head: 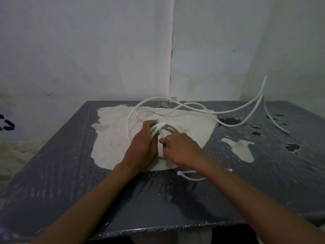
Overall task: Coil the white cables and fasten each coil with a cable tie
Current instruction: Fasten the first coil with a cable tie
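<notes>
Coil (159,131) – bundled white cable, gripped by curled left hand (143,147) at table (52,173) centre | cable tie (161,132) wrapped round it, tail pinched by right hand (181,148) | loose cable (228,111) – trailed rearward, right | spare ties (190,174) beside right wrist

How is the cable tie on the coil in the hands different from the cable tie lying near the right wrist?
The cable tie on the coil is wrapped round the bundled white cable, while the spare cable tie lies loose on the table. The first is held up between the left hand and right hand; the spare is untouched, partly hidden under the right forearm. Both are white.
</notes>
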A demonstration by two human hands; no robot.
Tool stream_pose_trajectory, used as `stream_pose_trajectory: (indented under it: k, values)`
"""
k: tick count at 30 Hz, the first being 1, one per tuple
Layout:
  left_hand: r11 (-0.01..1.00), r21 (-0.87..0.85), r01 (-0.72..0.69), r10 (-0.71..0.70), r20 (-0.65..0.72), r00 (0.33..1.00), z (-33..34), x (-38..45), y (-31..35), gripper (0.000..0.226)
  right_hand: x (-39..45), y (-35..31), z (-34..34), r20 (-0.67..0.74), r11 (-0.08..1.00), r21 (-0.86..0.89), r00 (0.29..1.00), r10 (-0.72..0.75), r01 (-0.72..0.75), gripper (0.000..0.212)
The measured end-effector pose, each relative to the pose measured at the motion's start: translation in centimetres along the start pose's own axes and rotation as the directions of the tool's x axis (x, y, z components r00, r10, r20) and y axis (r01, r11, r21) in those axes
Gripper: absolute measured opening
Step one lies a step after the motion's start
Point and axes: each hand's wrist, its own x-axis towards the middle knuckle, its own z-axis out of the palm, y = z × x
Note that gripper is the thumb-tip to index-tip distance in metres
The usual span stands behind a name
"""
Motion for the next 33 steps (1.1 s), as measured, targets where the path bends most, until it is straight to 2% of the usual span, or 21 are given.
stream_pose_trajectory:
  k: [3,5,7,8,10,12,15,18,19,22,24,26,28,31,33]
  values:
    - [0.994,-0.105,-0.009,0.011,0.025,1.0,-0.5,-0.1,0.0,0.026,-0.4,1.5,-1.1,0.006,0.992,0.118,0.999,-0.036,0.035,0.046]
    - [0.979,-0.204,0.001,0.009,0.048,0.999,-0.7,0.0,0.2,0.021,-0.3,2.3,-2.1,-0.141,0.988,0.139,0.989,-0.043,0.063,0.054]
    - [0.947,-0.318,0.052,-0.039,0.047,0.998,-0.6,0.2,0.7,0.02,-0.3,3.0,-2.8,-0.332,0.965,0.245,0.943,-0.005,0.091,0.046]
    - [0.93,-0.359,0.076,-0.065,0.043,0.997,-0.6,0.3,1.0,0.024,-0.1,3.3,-2.9,-0.372,0.935,0.34,0.927,0.036,0.101,0.039]
    - [0.898,-0.417,0.143,-0.134,0.051,0.99,-0.2,0.5,1.4,0.032,0.2,3.5,-2.8,-0.305,0.841,0.532,0.949,0.079,0.101,0.03]
    - [0.862,-0.44,0.254,-0.242,0.082,0.967,0.3,0.7,1.6,0.032,0.6,3.4,-2.0,-0.22,0.775,0.626,0.973,0.076,0.081,0.027]
    - [0.804,-0.463,0.373,-0.35,0.138,0.927,1.2,0.7,1.9,0.032,1.5,3.1,-1.1,-0.223,0.753,0.651,0.972,0.072,0.094,0.029]
    - [0.721,-0.518,0.461,-0.415,0.21,0.885,1.9,0.4,2.3,0.052,2.3,2.9,-0.2,-0.169,0.699,0.713,0.981,0.095,0.055,0.035]
    - [0.723,-0.515,0.461,-0.405,0.226,0.886,2.0,0.3,2.4,0.057,2.4,2.9,0.0,-0.176,0.698,0.715,0.976,0.132,0.034,0.039]
    - [0.778,-0.502,0.378,-0.299,0.233,0.925,2.2,0.0,3.0,0.067,2.5,3.1,0.3,-0.266,0.801,0.597,0.931,0.25,-0.044,0.054]
    - [0.765,-0.513,0.388,-0.334,0.199,0.921,2.0,0.2,3.5,0.066,2.6,2.9,0.2,-0.287,0.861,0.503,0.925,0.25,-0.076,0.058]
    - [0.727,-0.52,0.448,-0.414,0.19,0.891,1.8,0.6,4.0,0.061,2.8,2.7,0.2,-0.285,0.858,0.512,0.938,0.196,-0.024,0.057]
    - [0.658,-0.561,0.502,-0.494,0.181,0.85,1.6,0.7,3.9,0.056,3.1,2.5,0.4,-0.278,0.796,0.601,0.953,0.123,0.073,0.057]
    - [0.488,-0.653,0.58,-0.652,0.169,0.739,1.2,1.0,3.2,0.055,3.5,2.3,1.4,-0.264,0.72,0.678,0.963,0.049,0.149,0.052]
    - [0.375,-0.693,0.616,-0.725,0.194,0.66,1.0,1.2,2.9,0.056,3.6,2.0,1.8,-0.26,0.674,0.722,0.964,0.056,0.155,0.048]
